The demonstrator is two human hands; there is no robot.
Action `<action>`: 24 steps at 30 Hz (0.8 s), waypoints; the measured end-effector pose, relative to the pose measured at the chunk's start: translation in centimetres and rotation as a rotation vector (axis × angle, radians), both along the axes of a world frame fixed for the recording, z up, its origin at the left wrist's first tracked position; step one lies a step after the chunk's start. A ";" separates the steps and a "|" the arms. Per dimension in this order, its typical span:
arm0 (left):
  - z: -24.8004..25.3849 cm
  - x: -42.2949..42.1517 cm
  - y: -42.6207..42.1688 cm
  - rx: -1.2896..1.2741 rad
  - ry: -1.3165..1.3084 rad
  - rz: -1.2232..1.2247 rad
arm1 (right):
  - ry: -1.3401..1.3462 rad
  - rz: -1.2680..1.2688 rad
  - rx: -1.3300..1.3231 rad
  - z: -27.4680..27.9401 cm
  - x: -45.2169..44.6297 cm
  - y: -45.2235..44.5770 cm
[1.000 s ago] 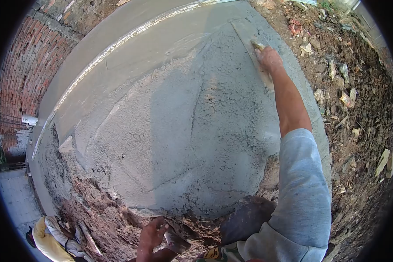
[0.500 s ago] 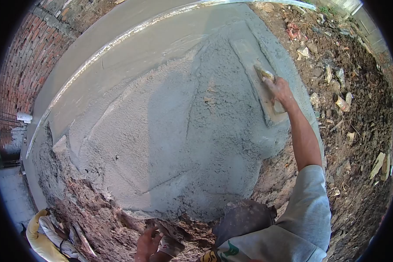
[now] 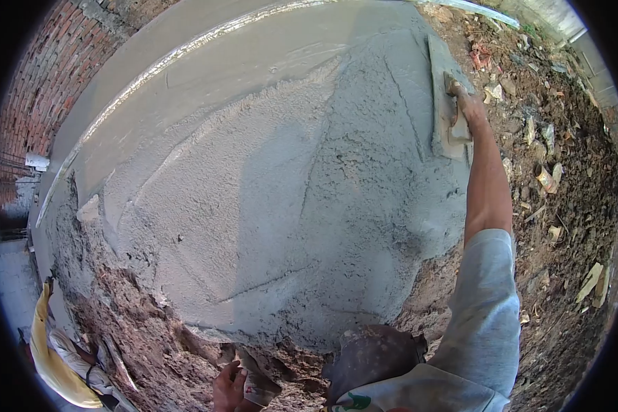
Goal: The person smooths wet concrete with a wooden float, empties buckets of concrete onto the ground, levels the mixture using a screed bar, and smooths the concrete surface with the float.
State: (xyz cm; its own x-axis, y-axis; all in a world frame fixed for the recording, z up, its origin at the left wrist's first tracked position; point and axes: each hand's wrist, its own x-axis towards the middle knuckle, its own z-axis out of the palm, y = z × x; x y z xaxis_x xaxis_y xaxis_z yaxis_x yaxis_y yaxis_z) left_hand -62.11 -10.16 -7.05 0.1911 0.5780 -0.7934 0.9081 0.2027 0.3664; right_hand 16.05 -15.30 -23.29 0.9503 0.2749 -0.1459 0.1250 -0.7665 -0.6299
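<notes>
My right hand (image 3: pixel 470 106) is closed around the handle of a long, flat hand float (image 3: pixel 441 113). The float lies at the right edge of the wet grey concrete (image 3: pixel 288 199), its long side running along that edge. Much of the concrete's surface is rough, with a few shallow ridges and lines. At the bottom of the view, my left hand (image 3: pixel 229 386) is beside my leg, low over the dirt, with loosely bent fingers and nothing visible in them.
A long, shiny straight strip (image 3: pixel 178 53) crosses the smoother concrete at the far side. Soil with rubble and litter (image 3: pixel 549 185) borders the right. A brick wall (image 3: pixel 55 75) stands at left. Another person in a yellow top (image 3: pixel 51 364) bends at lower left.
My right hand has moved the float up and to the right, from the concrete's surface to its edge. My left hand stays low beside my leg.
</notes>
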 end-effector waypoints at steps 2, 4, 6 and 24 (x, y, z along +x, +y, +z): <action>-0.8 -0.1 -0.6 -0.060 -0.008 0.040 | 0.121 -0.028 0.076 -0.7 1.6 2.3; -0.5 1.4 -0.6 -0.132 -0.004 0.060 | 0.127 0.021 0.063 -1.4 2.5 5.4; -2.7 0.4 -1.6 -0.025 0.030 -0.085 | 0.189 0.026 0.070 -0.5 1.4 7.4; -6.0 0.5 -0.4 0.178 0.000 -0.245 | 0.102 0.924 -0.351 7.0 -27.2 10.5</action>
State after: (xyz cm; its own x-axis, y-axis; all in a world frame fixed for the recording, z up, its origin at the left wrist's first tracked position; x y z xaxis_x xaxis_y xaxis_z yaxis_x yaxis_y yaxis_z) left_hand -61.61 -10.52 -13.08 0.3418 0.6445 -0.6839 0.9221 -0.0895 0.3765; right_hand -11.18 -4.80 -16.30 0.3630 0.8267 -0.4299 0.7252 -0.5403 -0.4267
